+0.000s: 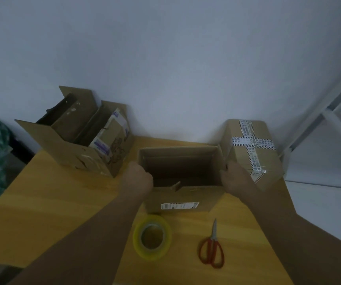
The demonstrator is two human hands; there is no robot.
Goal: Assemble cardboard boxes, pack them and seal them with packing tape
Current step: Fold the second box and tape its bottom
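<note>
Nearest on the tabletop [42, 212] lie the packing tape roll [152, 237] and, to its right, the red-handled scissors [211, 249]. Just beyond sits the open cardboard box [182, 200], its long axis running left to right, squarely between the hands. The left hand [139, 177] curls over its left rim and the right hand [234, 175] grips its right wall. Farther back are a taped box [253, 145] at right and a box of flattened cardboard [73, 140] at left.

My left hand [138, 179] and my right hand [234, 177] grip the side rims of the open cardboard box [180, 159] on the desk [52, 202], with the tape roll [152, 237] and scissors [211, 247] nearer me than both hands and a taped box [253, 149] just beyond my right hand.
</note>
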